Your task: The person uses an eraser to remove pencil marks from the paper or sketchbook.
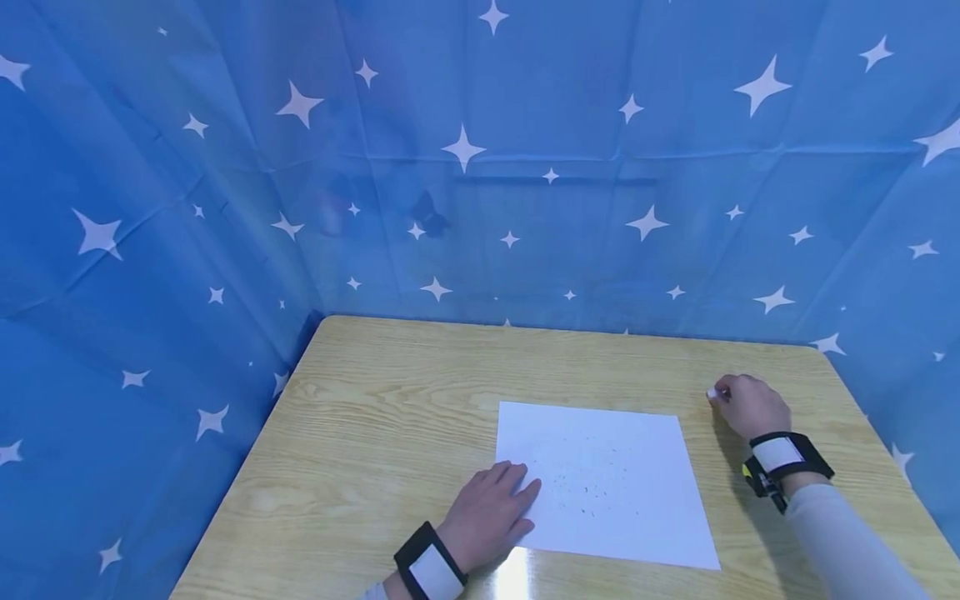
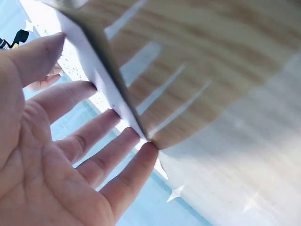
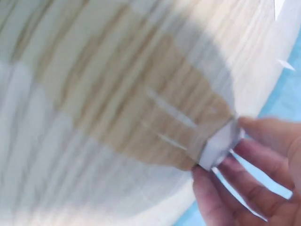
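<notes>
A white sheet of paper (image 1: 660,525) lies on the wooden table, scattered with small dark specks (image 1: 585,490). My left hand (image 1: 486,512) rests with spread fingers on the sheet's left edge; in the left wrist view its fingertips (image 2: 149,148) meet the paper's border. Off to the right of the sheet, my right hand (image 1: 752,407) pinches a small white block (image 3: 217,146) between thumb and fingers. The block, which looks like an eraser, is at the tabletop, its far side hidden by the fingers.
The light wooden table (image 1: 375,400) has rounded far corners. A blue curtain (image 1: 540,108) with white stars hangs behind it and along its left side. Both wrists wear black straps (image 1: 806,454).
</notes>
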Action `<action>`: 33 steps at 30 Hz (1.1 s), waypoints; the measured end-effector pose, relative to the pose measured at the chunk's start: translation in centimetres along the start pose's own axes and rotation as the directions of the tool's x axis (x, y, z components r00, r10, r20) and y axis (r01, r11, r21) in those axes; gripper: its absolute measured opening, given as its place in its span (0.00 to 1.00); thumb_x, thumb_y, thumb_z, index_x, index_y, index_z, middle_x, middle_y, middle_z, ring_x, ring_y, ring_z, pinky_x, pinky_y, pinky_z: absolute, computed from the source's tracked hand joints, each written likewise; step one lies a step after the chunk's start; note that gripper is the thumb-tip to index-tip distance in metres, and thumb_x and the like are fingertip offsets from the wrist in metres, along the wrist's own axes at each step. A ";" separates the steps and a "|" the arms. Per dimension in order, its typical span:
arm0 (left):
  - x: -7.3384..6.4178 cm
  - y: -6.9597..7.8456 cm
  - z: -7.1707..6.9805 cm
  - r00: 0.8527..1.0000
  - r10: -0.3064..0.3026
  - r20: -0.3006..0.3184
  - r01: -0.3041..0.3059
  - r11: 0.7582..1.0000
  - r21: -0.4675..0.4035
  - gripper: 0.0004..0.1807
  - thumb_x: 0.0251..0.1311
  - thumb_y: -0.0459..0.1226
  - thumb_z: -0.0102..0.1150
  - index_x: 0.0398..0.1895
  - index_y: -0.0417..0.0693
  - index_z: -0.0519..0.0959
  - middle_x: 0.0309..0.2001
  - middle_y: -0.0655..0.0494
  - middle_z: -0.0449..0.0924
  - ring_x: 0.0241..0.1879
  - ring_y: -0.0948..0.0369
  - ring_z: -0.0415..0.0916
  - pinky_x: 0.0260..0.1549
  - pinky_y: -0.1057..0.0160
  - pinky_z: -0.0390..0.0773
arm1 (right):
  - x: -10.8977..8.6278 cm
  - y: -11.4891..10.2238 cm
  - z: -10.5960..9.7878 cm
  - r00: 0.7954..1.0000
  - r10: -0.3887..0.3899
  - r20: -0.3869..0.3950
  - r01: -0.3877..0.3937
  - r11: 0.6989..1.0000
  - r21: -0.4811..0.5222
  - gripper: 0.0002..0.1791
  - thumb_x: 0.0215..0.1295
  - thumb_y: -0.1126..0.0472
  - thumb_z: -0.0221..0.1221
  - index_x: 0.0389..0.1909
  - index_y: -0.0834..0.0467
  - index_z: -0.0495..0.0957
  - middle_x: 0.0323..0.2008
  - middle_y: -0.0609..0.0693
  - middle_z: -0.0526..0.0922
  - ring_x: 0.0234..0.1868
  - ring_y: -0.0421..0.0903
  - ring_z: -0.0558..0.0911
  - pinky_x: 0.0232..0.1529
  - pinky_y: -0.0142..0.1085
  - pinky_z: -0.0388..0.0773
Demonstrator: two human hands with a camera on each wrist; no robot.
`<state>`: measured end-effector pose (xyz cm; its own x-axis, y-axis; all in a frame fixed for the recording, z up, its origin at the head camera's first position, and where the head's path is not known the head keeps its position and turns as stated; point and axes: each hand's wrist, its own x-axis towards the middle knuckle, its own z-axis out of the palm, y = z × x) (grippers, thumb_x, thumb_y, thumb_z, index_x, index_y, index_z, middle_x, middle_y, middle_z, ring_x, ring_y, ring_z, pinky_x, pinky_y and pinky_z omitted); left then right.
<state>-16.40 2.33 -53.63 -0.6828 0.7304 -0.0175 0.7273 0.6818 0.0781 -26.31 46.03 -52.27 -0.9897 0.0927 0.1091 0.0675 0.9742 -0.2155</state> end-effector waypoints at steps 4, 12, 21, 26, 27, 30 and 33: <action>0.2 0.1 -0.3 1.000 -0.006 -0.008 0.006 1.000 0.013 0.29 0.65 0.54 0.51 0.66 0.54 0.70 0.60 0.52 0.72 0.59 0.55 0.65 0.53 0.55 0.77 | -0.8 -0.6 -0.8 0.999 -0.041 -0.012 0.041 0.999 0.004 0.19 0.61 0.57 0.61 0.44 0.70 0.80 0.36 0.72 0.82 0.27 0.57 0.79 0.22 0.51 0.78; 0.5 -0.6 -0.7 0.999 -0.035 0.025 0.034 0.999 0.040 0.31 0.62 0.56 0.53 0.65 0.54 0.71 0.57 0.52 0.72 0.56 0.56 0.66 0.51 0.55 0.77 | -2.2 -2.6 -3.5 0.990 -0.130 -0.060 0.130 0.991 0.004 0.23 0.62 0.54 0.61 0.49 0.69 0.79 0.45 0.77 0.78 0.32 0.66 0.80 0.23 0.57 0.78; 1.3 -4.6 -4.4 0.987 -0.141 -0.080 0.140 0.990 -0.012 0.36 0.64 0.59 0.47 0.72 0.57 0.61 0.73 0.45 0.57 0.69 0.45 0.51 0.62 0.37 0.65 | -3.8 -6.2 -5.0 0.920 -0.364 -0.147 0.364 0.931 -0.024 0.23 0.63 0.54 0.60 0.53 0.66 0.78 0.54 0.73 0.76 0.52 0.70 0.73 0.45 0.67 0.73; 0.6 -5.3 -5.7 0.992 -0.062 -0.106 0.065 0.998 0.024 0.39 0.65 0.62 0.43 0.76 0.61 0.52 0.76 0.47 0.49 0.71 0.45 0.44 0.63 0.33 0.60 | -7.0 -9.3 -4.5 0.849 -0.519 -0.096 0.517 0.855 -0.048 0.29 0.64 0.47 0.59 0.62 0.58 0.74 0.65 0.66 0.69 0.65 0.68 0.62 0.57 0.67 0.66; 0.4 -5.2 -5.8 0.994 -0.044 -0.100 0.047 0.999 0.027 0.39 0.64 0.62 0.42 0.76 0.61 0.51 0.76 0.48 0.48 0.72 0.45 0.43 0.63 0.33 0.60 | -7.7 -10.0 -4.4 0.835 -0.545 -0.081 0.542 0.839 -0.050 0.29 0.64 0.46 0.58 0.63 0.56 0.73 0.66 0.65 0.68 0.66 0.67 0.61 0.59 0.67 0.65; -0.3 -4.6 -5.8 0.995 -0.002 -0.096 0.006 0.999 0.037 0.39 0.65 0.63 0.38 0.76 0.61 0.50 0.76 0.48 0.48 0.72 0.46 0.44 0.63 0.32 0.60 | -9.5 -11.7 -4.1 0.809 -0.587 -0.034 0.586 0.809 -0.050 0.31 0.64 0.41 0.56 0.65 0.51 0.71 0.68 0.59 0.67 0.68 0.63 0.58 0.61 0.67 0.62; -0.7 -4.1 -5.9 0.995 0.011 -0.100 -0.009 1.000 0.024 0.39 0.65 0.65 0.33 0.76 0.61 0.50 0.76 0.48 0.47 0.72 0.47 0.44 0.63 0.32 0.59 | -10.4 -13.0 -3.7 0.805 -0.593 -0.018 0.592 0.805 -0.045 0.32 0.64 0.39 0.55 0.66 0.48 0.70 0.69 0.56 0.67 0.70 0.60 0.57 0.62 0.67 0.62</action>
